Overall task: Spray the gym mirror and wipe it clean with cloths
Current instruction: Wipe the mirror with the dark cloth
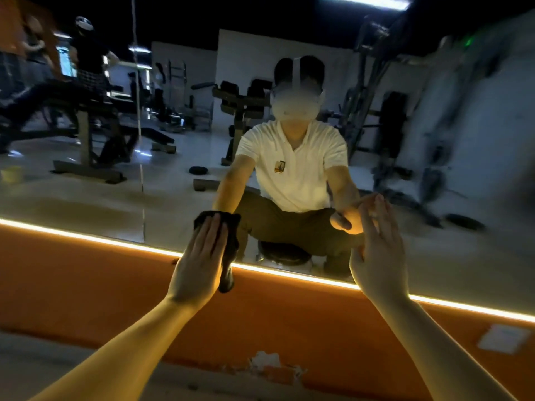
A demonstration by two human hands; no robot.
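The gym mirror (86, 198) fills the wall ahead and shows my crouched reflection. My left hand (199, 264) lies flat with straight fingers on a dark cloth (230, 250), pressing it against the lower part of the glass; the cloth's tail hangs over the lit strip below. My right hand (379, 253) is raised flat with straight fingers, its fingertips at the glass, and holds nothing. No spray bottle is in view.
A glowing light strip (86, 237) runs along the mirror's bottom edge above an orange wall band (72, 285) with chipped paint. A white socket plate (502, 338) sits low at right. A vertical seam (140, 140) divides the mirror at left. Benches and machines appear only as reflections.
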